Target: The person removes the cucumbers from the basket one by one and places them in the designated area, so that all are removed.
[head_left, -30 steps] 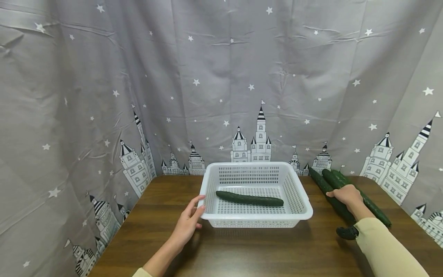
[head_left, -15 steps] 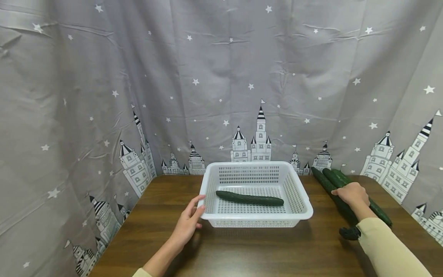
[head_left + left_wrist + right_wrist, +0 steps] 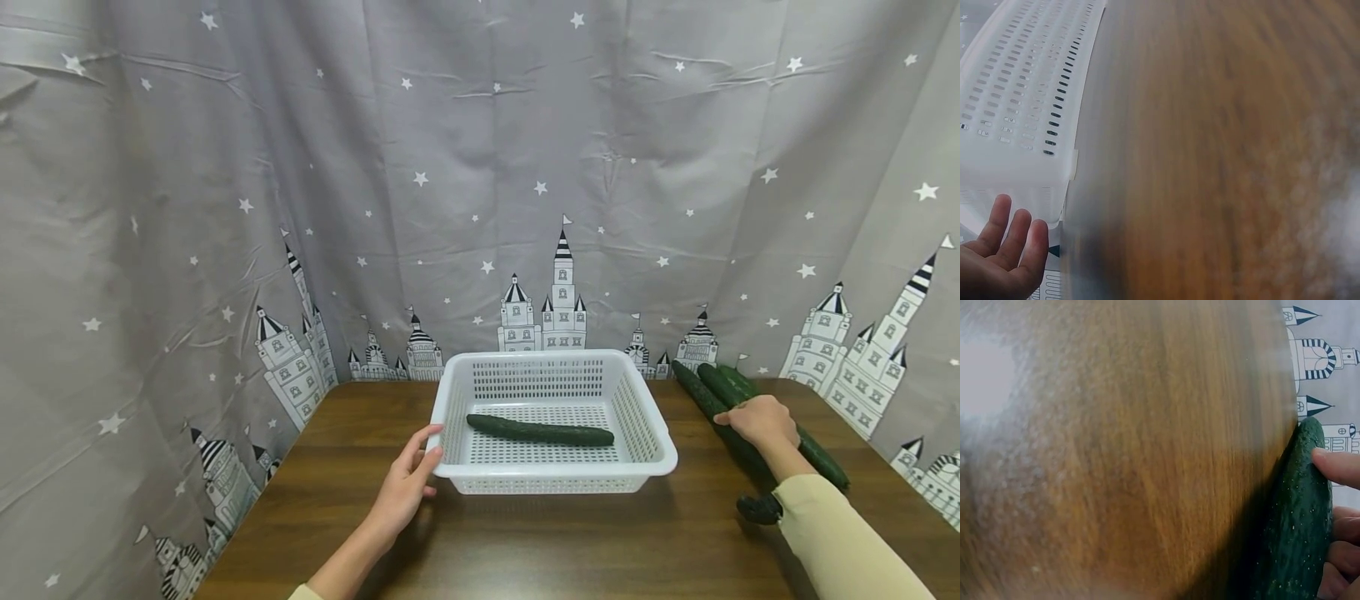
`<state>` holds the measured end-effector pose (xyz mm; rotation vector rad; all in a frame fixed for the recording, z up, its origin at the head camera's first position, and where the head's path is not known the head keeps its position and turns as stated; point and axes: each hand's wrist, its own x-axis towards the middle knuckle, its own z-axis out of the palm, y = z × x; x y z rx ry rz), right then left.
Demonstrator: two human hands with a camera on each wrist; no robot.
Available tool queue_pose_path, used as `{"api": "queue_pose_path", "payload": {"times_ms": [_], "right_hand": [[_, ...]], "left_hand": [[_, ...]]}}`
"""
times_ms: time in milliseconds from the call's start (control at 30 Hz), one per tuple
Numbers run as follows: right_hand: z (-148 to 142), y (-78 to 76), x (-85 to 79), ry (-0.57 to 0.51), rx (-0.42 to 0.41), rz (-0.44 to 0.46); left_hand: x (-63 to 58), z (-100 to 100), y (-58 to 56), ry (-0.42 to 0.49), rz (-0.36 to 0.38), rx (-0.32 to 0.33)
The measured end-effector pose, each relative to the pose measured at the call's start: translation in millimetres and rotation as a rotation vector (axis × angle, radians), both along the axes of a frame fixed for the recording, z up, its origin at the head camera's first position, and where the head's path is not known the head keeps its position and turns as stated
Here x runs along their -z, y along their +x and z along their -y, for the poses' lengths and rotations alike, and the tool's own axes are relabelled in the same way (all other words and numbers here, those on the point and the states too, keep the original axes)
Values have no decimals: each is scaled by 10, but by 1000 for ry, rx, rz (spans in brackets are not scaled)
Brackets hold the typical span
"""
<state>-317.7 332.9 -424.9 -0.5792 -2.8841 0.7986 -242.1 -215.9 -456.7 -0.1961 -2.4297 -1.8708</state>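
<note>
My left hand [image 3: 405, 486] touches the left rim of a white perforated plastic basket [image 3: 553, 480] with thumb and index finger. Its other fingers [image 3: 1034, 240] stand loosely beside the basket wall in the left wrist view. One dark green cucumber [image 3: 540, 430] lies across the basket floor. To the right, my right hand [image 3: 763, 423] grips the leftmost cucumber [image 3: 701, 396] of a group. The thumb lies on this cucumber [image 3: 1294, 531] in the right wrist view, with curled fingers on its other side. My forearm hides part of it.
Right of the held cucumber lie another cucumber [image 3: 717, 383] and a further one [image 3: 821, 460], partly hidden by my hand. A dark curved piece [image 3: 759, 508] shows beside my right sleeve; its kind is unclear. Behind the wooden table [image 3: 570, 550] hangs a grey curtain [image 3: 465, 167].
My right hand and the cucumber it grips have shifted slightly to the right. My left hand and the basket have stayed in place.
</note>
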Motion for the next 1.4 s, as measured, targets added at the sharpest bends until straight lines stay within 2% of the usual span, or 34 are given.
{"api": "queue_pose_path", "payload": {"times_ms": [333,467,733,867,1200,1400], "right_hand": [[-20,-10,14,23,-11,-18],[-44,-13,-34,48,-56,-53],[62,-65,-259,85,-199,-78],[181,-110,-394,83,-267,-83],[424,-195,-621,8,-347,-94],[613,-241,-756,-42,-424,-92]], "left_hand": [[2,-8,9,8,-11,3],[1,-7,5,-3,-17,2],[-11,2,16,-7,-33,-1],[-19,4,23,6,-12,-4],[-4,-1,6,0,-17,12],[6,10,2,11,-7,4]]}}
